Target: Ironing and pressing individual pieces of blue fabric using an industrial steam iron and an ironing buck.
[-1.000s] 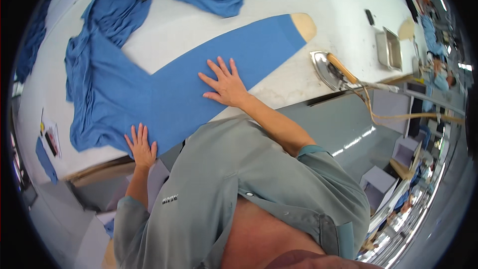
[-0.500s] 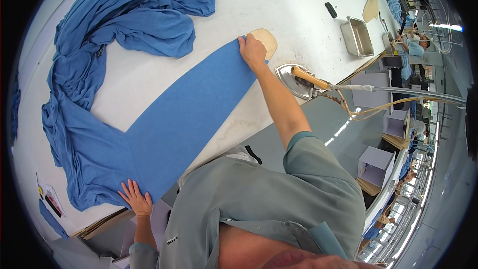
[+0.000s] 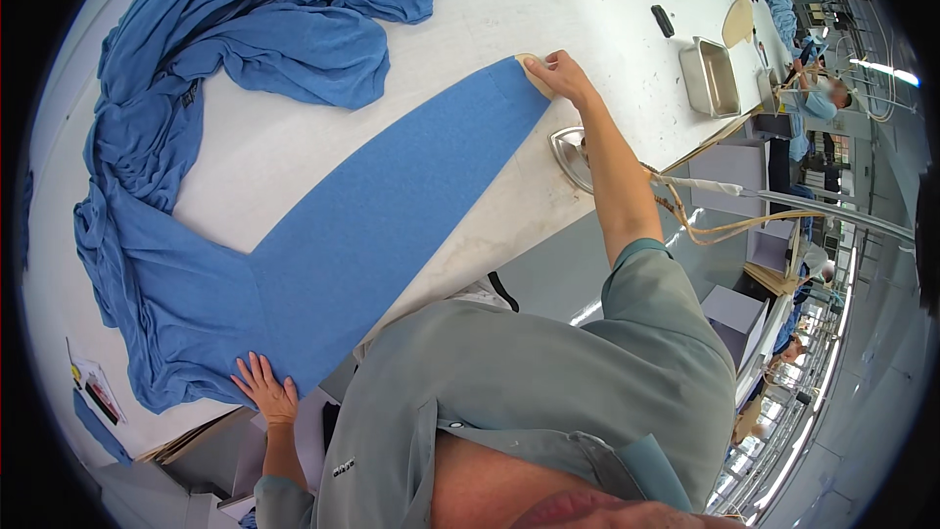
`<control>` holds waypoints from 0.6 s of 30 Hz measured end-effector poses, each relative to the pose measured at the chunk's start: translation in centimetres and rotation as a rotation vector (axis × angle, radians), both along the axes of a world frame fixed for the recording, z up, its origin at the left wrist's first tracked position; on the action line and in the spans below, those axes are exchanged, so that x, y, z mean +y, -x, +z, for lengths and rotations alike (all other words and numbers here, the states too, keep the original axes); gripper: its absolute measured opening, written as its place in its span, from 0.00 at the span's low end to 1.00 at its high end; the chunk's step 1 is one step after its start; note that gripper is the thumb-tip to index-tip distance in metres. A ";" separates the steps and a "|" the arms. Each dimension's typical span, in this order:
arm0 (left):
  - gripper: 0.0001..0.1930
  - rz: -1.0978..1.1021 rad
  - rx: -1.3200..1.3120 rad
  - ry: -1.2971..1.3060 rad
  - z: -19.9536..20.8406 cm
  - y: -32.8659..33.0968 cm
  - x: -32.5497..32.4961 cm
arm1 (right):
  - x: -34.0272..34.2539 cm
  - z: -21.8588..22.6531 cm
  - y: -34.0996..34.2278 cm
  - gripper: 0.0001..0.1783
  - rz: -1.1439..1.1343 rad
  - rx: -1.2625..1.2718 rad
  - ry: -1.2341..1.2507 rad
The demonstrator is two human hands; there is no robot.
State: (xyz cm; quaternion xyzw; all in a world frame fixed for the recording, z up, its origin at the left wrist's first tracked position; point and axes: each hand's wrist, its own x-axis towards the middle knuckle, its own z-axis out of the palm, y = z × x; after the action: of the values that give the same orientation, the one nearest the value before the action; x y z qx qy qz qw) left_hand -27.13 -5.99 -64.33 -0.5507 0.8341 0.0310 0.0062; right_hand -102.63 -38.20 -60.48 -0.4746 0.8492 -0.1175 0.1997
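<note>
A blue knit garment (image 3: 186, 284) lies on the white table, one sleeve (image 3: 392, 186) stretched smooth and flat toward the upper right. A tan board (image 3: 532, 76) is inside the sleeve, and only its rounded end peeks past the cuff. My right hand (image 3: 563, 76) is closed on that end, thumb on top, at the cuff. My left hand (image 3: 267, 392) rests flat with fingers spread on the garment near the table's front edge, holding nothing. Just below my right hand sits an iron (image 3: 568, 159), its handle mostly hidden by my forearm.
The iron's hose and cable (image 3: 725, 188) run off right. A metal tin (image 3: 710, 78), a black oblong object (image 3: 663, 21) and another tan board (image 3: 738, 22) lie at the far right. Small tools (image 3: 96, 387) sit at the left edge. People work in the background.
My right hand has moved right, from the cuff to the board's end. The cuff now reaches farther over the board, so less tan shows. My left hand has stayed in place.
</note>
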 end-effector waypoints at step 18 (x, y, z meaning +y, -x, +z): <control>0.34 0.016 -0.008 -0.024 -0.1 0.1 0.3 | 2.0 -4.5 -5.3 0.24 0.801 0.716 0.599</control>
State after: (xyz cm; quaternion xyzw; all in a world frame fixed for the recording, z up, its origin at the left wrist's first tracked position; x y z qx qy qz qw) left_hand -27.25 -5.72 -64.46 -0.5573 0.8293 0.0387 0.0159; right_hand -97.31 -36.18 -64.94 -0.8024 0.5492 -0.0999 -0.2112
